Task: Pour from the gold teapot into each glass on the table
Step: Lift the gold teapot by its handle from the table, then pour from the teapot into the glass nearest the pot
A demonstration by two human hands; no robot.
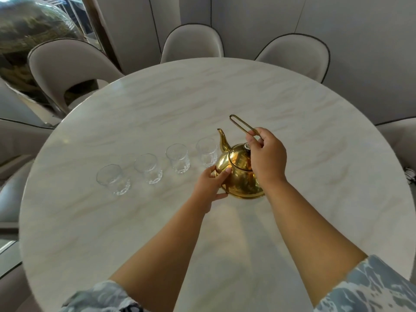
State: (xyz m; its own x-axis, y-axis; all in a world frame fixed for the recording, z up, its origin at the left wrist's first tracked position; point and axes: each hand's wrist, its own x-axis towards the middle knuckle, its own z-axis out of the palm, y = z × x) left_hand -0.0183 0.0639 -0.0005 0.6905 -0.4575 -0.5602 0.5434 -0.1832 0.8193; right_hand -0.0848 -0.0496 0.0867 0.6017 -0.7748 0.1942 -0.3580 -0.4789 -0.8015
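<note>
A gold teapot (pixel 240 174) stands upright on the round marble table (pixel 225 91), its spout pointing up and to the left. My right hand (pixel 266 154) grips the thin wire handle above the lid. My left hand (pixel 211 185) rests against the pot's left side, fingers on the body. Several clear glasses stand in a row to the left of the pot: the nearest one (pixel 206 152) almost touches the spout side, then another (pixel 177 158), a third (pixel 148 168), and the farthest (pixel 113 179). Any contents in the glasses cannot be told.
Beige upholstered chairs ring the table: one at the far left (pixel 67 66), one at the far middle (pixel 191 41), one at the far right (pixel 295 55). A large glass dome with greenery (pixel 29 34) stands beyond the left chairs.
</note>
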